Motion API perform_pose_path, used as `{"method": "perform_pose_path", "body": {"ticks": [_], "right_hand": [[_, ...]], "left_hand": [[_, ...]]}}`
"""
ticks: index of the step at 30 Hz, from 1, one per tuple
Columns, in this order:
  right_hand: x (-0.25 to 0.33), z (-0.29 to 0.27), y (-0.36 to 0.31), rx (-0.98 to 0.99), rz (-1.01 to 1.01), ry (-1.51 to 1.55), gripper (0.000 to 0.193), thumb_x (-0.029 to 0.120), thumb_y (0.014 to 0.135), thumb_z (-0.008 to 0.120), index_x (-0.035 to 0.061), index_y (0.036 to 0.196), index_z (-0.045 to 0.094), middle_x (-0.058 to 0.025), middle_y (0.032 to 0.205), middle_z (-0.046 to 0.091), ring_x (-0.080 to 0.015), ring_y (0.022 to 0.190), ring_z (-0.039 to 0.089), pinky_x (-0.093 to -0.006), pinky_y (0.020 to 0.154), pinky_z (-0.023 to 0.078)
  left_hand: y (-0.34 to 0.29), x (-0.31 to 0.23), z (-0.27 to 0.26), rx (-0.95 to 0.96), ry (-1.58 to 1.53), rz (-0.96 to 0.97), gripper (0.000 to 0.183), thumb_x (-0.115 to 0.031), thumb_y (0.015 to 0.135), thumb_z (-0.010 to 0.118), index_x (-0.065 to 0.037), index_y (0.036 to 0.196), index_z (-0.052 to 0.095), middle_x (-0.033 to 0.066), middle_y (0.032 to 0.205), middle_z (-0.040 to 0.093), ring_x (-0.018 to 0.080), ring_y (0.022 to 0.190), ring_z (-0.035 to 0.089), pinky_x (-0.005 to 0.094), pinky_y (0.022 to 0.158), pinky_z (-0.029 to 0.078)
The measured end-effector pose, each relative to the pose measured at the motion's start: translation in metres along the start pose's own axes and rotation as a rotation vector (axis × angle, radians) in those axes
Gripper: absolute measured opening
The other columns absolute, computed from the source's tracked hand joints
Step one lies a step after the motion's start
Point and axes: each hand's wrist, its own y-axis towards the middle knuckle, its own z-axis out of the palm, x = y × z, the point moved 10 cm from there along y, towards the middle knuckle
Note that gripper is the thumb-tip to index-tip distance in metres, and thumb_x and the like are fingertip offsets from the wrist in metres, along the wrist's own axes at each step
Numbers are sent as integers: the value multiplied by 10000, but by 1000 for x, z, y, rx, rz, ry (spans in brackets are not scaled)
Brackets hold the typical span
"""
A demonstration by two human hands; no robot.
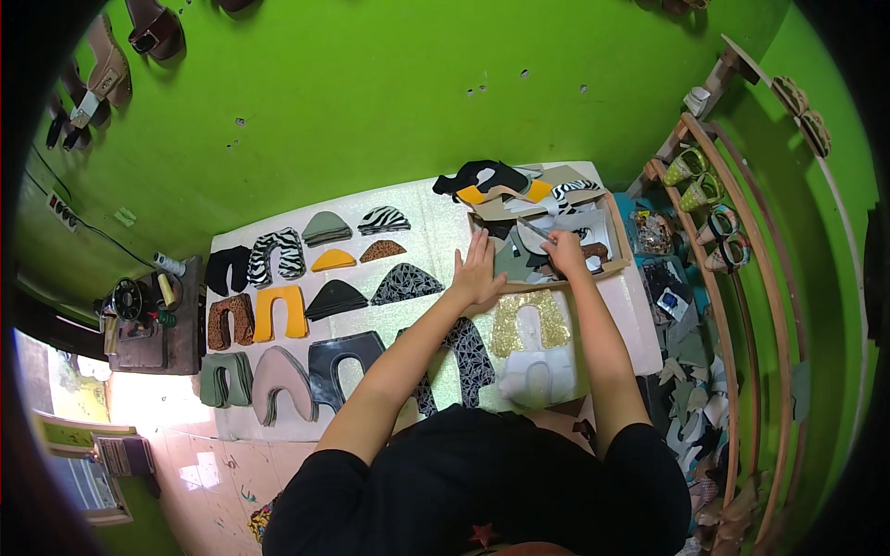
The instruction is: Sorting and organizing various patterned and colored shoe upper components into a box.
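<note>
At the left edge of a cardboard box (619,233) filled with cut scraps, my left hand (477,271) lies with its fingers spread, touching the box side and holding nothing. My right hand (564,252) is over the box, fingers closed round one end of a long thin grey strip (535,230); its exact kind is unclear. Grey-green, black, white and zebra-print scraps (575,192) fill the box and stick out at its far side. Just below the box lie a gold glitter U-shaped piece (517,322) and a white U-shaped piece (538,375).
Stacks of U-shaped pieces (281,312) and half-moon pieces (336,298) stand in rows on the white table (422,222). A sewing machine (128,298) is at the left. To the right are a wooden rack (718,310) with sandals (700,192) and a heap of scraps (691,408).
</note>
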Motion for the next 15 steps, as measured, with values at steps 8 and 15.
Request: {"method": "perform_pose_path", "body": {"ticks": [8, 15], "right_hand": [[45, -7, -21, -25, -34, 312, 183, 125, 729, 647, -46, 776, 601, -136, 588, 587, -152, 487, 584, -274, 469, 433], [114, -36, -62, -244, -247, 479, 165, 48, 744, 605, 8, 899, 646, -97, 846, 615, -152, 739, 604, -247, 610, 460]], "left_hand": [[-3, -7, -12, -52, -37, 18, 683, -367, 760, 532, 4, 1283, 297, 176, 1357, 261, 295, 1298, 170, 544, 990, 188], [-12, 3, -45, -235, -1294, -29, 395, -236, 900, 456, -21, 1217, 359, 125, 1015, 558, 187, 932, 573, 286, 753, 469]]}}
